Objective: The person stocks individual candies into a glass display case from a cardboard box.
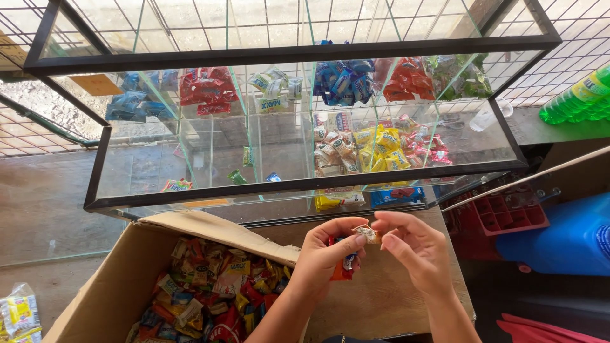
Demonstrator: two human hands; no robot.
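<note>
My left hand (327, 254) holds a small bunch of wrapped candies (346, 265), red and blue wrappers showing under the fingers. My right hand (413, 248) pinches one pale brown wrapped candy (368, 234) that sits at the tip of my left thumb, so both hands touch it. Both hands hover over a wooden counter (387, 298), just right of an open cardboard box (121, 286) filled with mixed wrapped candies (210, 292). Beyond the hands stands a glass display case (298, 184) with a black frame, divided into compartments of sorted candies.
A red plastic crate (508, 213) and a blue container (572, 238) stand on the right below the counter. Green bottles (578, 95) lie at the far right. A bag of yellow packets (19, 311) lies at the lower left. Wire mesh runs behind the case.
</note>
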